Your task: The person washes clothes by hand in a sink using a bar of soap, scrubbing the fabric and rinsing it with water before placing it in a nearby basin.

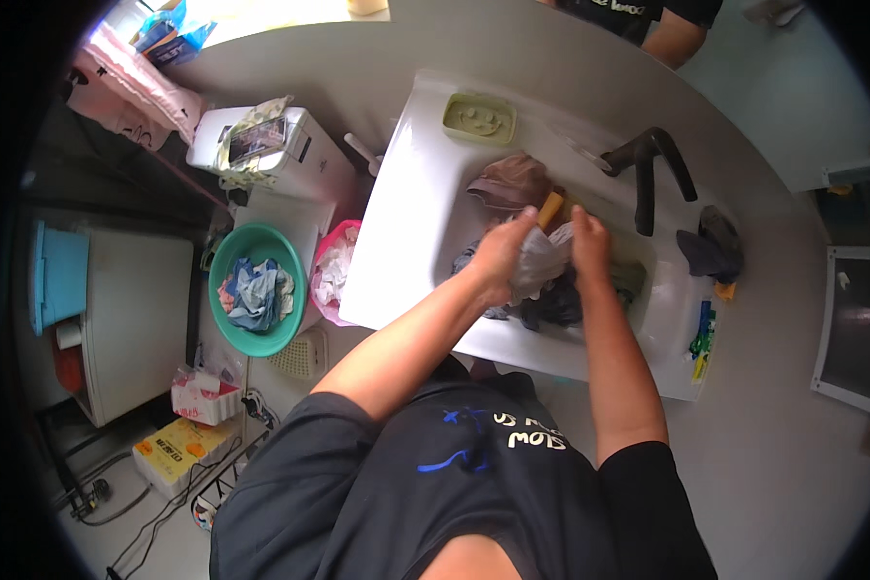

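Over the white washbasin (399, 254), my left hand (506, 250) grips one side of a pale grey-white cloth (540, 264). My right hand (591, 243) has hold of the cloth's other side, so it is bunched between both hands. A yellow bar (549, 210), which looks like laundry soap, shows just beyond the cloth between my thumbs; whether a hand touches it I cannot tell. Behind it in the basin lies a brownish-pink garment (511, 180). Dark garments (551, 301) are heaped below the cloth, and an olive-green piece (627, 279) lies to the right.
A black faucet (649, 156) juts over the basin's right side. On the rim sit a green soap dish (480, 119), dark cloths (710, 243) and toothpaste-like tubes (703, 341). To the left stand a green tub of clothes (257, 290), a pink-lined bin (337, 272) and a toilet (283, 203).
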`<state>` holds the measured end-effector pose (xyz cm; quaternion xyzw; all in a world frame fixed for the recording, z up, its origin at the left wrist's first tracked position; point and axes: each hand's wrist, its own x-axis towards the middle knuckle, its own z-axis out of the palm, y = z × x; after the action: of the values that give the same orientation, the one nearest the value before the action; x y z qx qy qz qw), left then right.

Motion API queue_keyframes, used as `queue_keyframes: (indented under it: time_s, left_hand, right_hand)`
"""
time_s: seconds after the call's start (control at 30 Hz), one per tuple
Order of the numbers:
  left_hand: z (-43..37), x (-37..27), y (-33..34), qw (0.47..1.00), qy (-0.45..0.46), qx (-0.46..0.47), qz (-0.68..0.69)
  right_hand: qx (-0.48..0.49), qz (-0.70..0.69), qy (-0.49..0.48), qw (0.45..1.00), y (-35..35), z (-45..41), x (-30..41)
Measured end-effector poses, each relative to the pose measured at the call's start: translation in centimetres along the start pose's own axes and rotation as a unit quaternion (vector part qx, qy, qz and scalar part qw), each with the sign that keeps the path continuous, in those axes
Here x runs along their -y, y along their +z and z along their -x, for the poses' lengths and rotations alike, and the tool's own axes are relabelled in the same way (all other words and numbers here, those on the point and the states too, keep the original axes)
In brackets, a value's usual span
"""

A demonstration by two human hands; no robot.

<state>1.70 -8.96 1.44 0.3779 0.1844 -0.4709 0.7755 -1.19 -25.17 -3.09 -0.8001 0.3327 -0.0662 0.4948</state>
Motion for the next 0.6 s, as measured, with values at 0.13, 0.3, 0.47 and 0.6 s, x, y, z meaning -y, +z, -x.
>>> queue_keyframes:
  time_s: [0.13,0.3,0.47,0.6]
  left_hand:
    - [1.2,-2.3,-3.3,0.981,0.017,0.139,0.132]
    - [2.8,-2.1,-2.5,0.979,0.140,0.145,-0.028]
    - [2.1,-0.7,-3.9,0.937,0.243,0.134,-0.214]
    - [2.0,-0.9,-5.1,0.903,0.131,0.166,-0.373]
  right_hand:
    - [0.086,-0.273,0.090,0.954,-3.4,4.0,1.1]
    - [0.224,-0.415,0.085,0.878,-5.4,6.6,3.6]
    - [0.055,-0.389,-0.008,0.920,-3.9,7.0,4.4]
    - [0.012,-0.341,-0.017,0.940,-3.5,6.9,6.1]
